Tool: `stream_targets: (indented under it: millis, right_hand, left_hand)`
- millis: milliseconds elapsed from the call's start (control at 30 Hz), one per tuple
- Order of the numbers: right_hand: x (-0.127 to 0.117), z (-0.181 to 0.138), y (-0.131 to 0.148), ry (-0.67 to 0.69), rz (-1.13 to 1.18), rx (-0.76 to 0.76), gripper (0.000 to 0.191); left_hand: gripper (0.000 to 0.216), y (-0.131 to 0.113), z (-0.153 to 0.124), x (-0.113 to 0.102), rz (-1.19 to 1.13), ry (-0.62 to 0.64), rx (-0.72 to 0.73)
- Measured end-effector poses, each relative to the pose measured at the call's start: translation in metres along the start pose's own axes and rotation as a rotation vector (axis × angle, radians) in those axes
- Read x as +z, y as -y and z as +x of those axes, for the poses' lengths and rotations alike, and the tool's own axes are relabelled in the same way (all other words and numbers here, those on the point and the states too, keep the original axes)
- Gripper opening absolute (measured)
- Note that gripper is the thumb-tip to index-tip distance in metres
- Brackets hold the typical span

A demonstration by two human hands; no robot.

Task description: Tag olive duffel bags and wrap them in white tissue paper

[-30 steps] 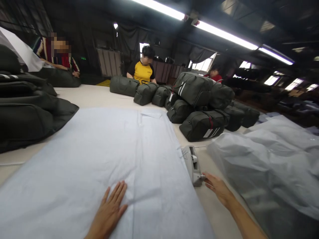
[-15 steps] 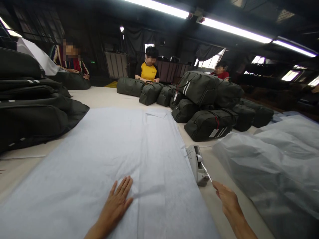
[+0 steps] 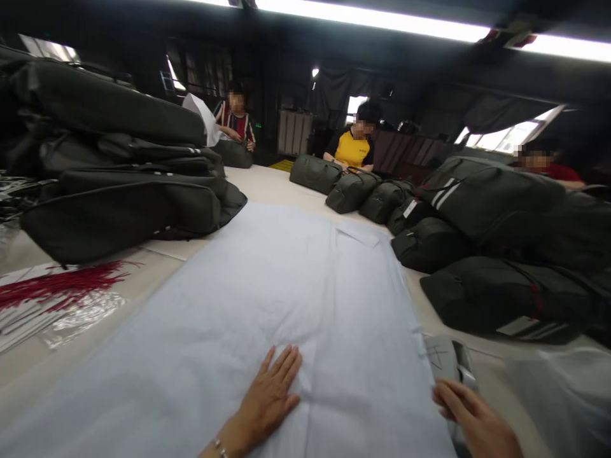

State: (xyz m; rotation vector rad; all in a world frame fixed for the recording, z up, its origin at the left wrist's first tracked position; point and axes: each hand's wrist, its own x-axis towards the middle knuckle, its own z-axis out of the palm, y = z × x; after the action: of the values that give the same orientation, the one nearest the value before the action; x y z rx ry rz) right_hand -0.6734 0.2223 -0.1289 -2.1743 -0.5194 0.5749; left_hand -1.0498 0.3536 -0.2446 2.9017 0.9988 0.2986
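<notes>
A large white sheet, thin and slightly creased, lies across the table in front of me. My left hand rests flat on its near part, fingers stretched out. At the sheet's right edge, my right hand is closed in a pinch, in front of the grey tape dispenser. The strip of tape it gripped a moment ago is hardly visible now behind the fingers. A narrow flap lies folded at the sheet's far end.
Dark green bags are stacked at left, beside red cords and clear plastic. More dark green bags are piled at right, near translucent plastic. Several people sit beyond the cream table.
My view has swung left, bringing the red cords into sight. My right hand has moved from the pulled-out tape toward the sheet's right edge. My left hand stays flat on the sheet.
</notes>
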Motion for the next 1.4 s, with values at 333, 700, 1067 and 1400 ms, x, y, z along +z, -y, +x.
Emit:
stream_targets:
  millis: [333,700,1067,1400]
  right_hand:
    - [0.249,0.073,0.178,0.728,-0.094,-0.308,0.017]
    - [0.28,0.128,0.145,0.517,-0.697,-0.376,0.038]
    - [0.286,0.056,0.077,0.453,-0.684,-1.067,0.062]
    - [0.192,-0.032,0.065,0.401,-0.524,-1.209,0.063]
  left_hand:
    - [0.076,0.007,0.001,0.015,0.237,-0.252,0.118]
    - [0.072,0.007,0.003,0.024,0.361,-0.352,0.112]
    - [0.071,-0.004,-0.005,0.0,-0.127,0.043,-0.022]
    - [0.061,0.016,-0.003,-0.069,-0.776,0.017,-0.256]
